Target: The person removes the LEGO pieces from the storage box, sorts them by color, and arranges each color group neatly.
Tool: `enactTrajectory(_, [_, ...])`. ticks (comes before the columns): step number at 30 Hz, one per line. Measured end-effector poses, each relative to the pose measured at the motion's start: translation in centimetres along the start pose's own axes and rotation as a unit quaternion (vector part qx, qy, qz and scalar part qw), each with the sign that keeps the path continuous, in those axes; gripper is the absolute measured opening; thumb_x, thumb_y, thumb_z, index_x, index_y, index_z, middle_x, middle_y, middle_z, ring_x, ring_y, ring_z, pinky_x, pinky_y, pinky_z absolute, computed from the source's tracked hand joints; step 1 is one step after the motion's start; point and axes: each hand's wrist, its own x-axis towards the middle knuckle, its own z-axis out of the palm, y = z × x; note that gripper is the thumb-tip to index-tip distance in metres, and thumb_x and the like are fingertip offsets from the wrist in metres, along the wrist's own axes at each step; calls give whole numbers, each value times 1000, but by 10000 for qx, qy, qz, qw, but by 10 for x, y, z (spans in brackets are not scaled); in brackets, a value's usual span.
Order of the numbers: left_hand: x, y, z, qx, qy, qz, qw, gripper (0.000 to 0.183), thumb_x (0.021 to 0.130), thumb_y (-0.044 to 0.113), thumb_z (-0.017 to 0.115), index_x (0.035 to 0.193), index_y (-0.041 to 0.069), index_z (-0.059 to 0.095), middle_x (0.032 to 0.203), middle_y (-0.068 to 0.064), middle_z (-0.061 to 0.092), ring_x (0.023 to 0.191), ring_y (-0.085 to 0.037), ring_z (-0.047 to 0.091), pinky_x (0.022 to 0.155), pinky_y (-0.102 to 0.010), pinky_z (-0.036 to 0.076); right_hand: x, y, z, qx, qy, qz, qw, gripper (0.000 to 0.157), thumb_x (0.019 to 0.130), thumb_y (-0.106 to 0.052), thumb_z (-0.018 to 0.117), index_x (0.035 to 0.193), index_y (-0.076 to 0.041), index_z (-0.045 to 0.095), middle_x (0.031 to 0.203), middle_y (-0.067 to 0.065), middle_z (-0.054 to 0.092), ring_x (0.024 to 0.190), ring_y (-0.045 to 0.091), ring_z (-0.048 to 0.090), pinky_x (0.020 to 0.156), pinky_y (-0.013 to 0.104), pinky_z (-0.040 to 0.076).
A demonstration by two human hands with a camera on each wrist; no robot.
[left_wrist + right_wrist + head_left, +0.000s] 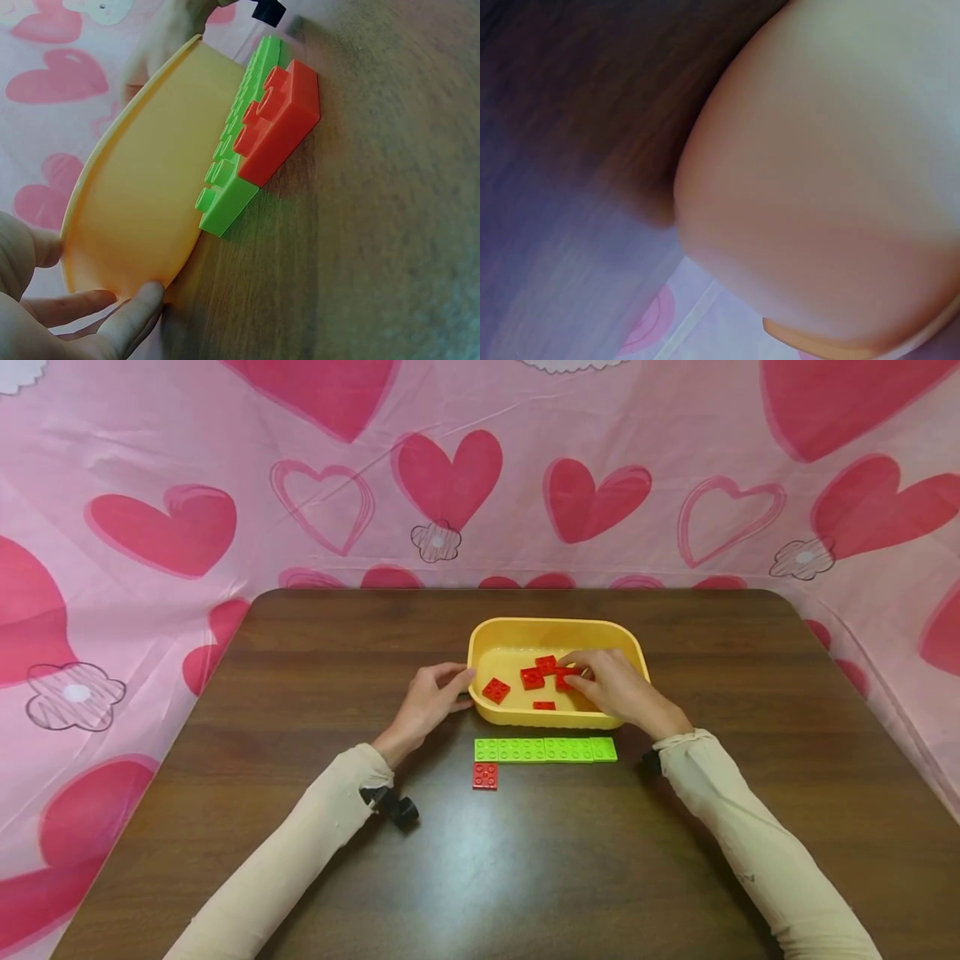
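A yellow plastic tub (pixel 555 719) stands on the table with several red toy building bricks (pixel 496 691) inside. My left hand (pixel 429 700) grips its left end, thumb at the rim and fingers against the outer wall (pixel 142 187). Reaching over the right side, my right hand (pixel 618 685) pinches a red brick (pixel 567 672) between thumb and fingers inside the tub. In front lies a row of light green bricks (pixel 545 750), with one red brick (pixel 485 776) set against its left end. My own hand (pixel 817 172) blocks most of the right wrist view.
The dark wooden table (pixel 480 877) reaches back to a pink cloth (pixel 510 410) printed with hearts. Black wrist-camera mounts sit at both cuffs; the left one (pixel 397 807) sticks out over the table.
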Motion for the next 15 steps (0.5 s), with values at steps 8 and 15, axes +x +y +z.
enactTrajectory(8, [0, 0, -1, -32, -43, 60, 10000, 45, 102, 23, 60, 135, -6, 55, 130, -22, 58, 116, -32, 63, 89, -37, 58, 0, -2, -2, -25, 31, 70, 10000, 27, 94, -7, 68, 121, -1, 68, 110, 14, 71, 85, 26, 61, 79, 40, 57])
enactTrajectory(15, [2, -3, -1, -67, -60, 60, 9999, 44, 102, 22, 59, 136, -6, 54, 131, -22, 58, 116, -33, 63, 90, -38, 58, -5, -17, -13, 40, 334, 28, 9994, 22, 96, -11, 67, 116, -2, 64, 97, 10, 70, 82, 24, 62, 76, 39, 59])
